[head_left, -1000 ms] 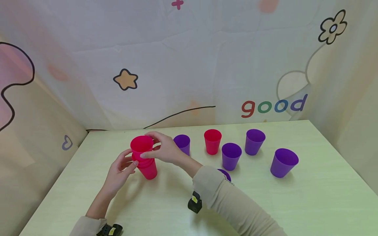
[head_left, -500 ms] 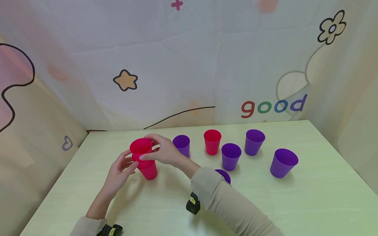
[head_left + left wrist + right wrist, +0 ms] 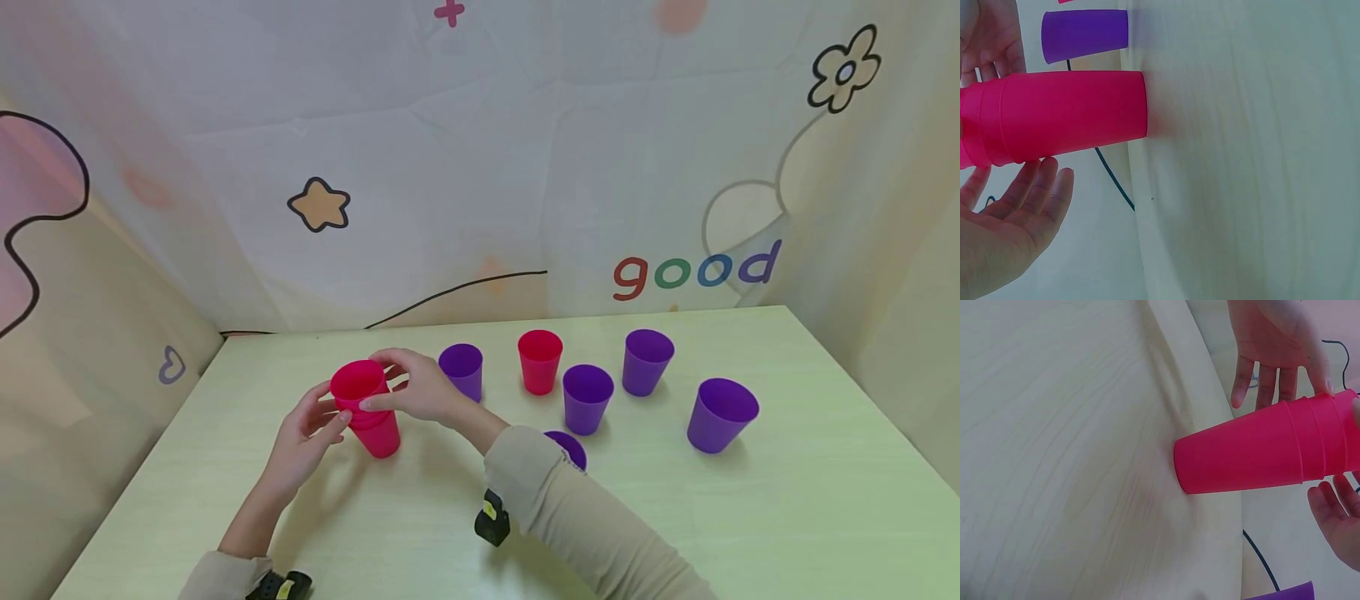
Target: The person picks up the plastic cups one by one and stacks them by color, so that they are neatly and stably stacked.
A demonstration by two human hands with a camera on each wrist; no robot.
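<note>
A stack of nested pinkish-red cups (image 3: 378, 437) stands upright on the left part of the table, its rims close together in the left wrist view. My left hand (image 3: 300, 437) holds the stack's left side near the rims, thumb at the front and fingers behind. From the right, my right hand (image 3: 420, 387) grips the uppermost red cup (image 3: 358, 379) between thumb and fingers. In the right wrist view, several stacked rims (image 3: 1313, 437) show between both hands.
To the right stand several purple cups (image 3: 587, 400) and a single red cup (image 3: 540, 362). One purple cup (image 3: 570, 450) is partly hidden by my right sleeve, another (image 3: 462, 371) by my right hand. A patterned cloth (image 3: 465, 167) hangs behind the pale table (image 3: 810, 500).
My right hand has lowered the top red cup a little, deeper into the stack. My left hand has stayed in place, and the other cups have not moved.
</note>
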